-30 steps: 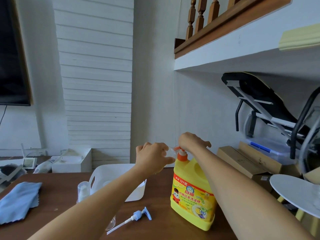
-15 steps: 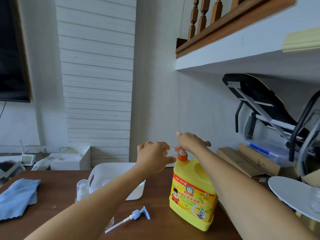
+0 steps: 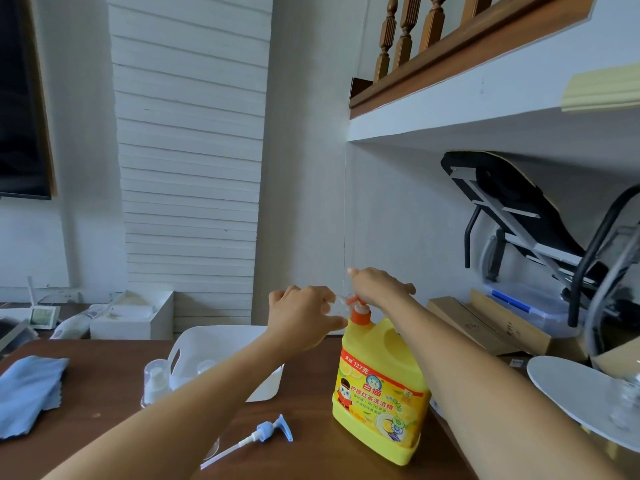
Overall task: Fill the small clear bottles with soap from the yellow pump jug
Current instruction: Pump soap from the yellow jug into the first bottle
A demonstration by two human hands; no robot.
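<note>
The yellow pump jug [image 3: 379, 393] stands upright on the brown bench [image 3: 104, 393], right of centre, its long axis vertical and its orange pump head [image 3: 360, 311] at the top. The right hand [image 3: 377, 287] lies palm-down on top of the pump head, fingers spread, apparently pressing; nothing is enclosed in its grip. The left hand [image 3: 304, 318] sits just left of the spout, fingers curled around a small clear bottle [image 3: 341, 301]; only a sliver of clear plastic shows at the spout, so the fill level cannot be read. Key relation: the bottle mouth has to sit directly beneath the spout, which points left toward the left hand, so the left hand is the one that aligns while the right drives the pump straight down along the jug's axis. Judgement: filling is under way, with misalignment the main spill risk. Farther out: a white basket [image 3: 263, 386] behind the left forearm, a capped small bottle [image 3: 154, 382] beside it, a loose blue pump [image 3: 266, 433] lying on the bench, and a blue cloth [image 3: 27, 393] at far left.
</note>
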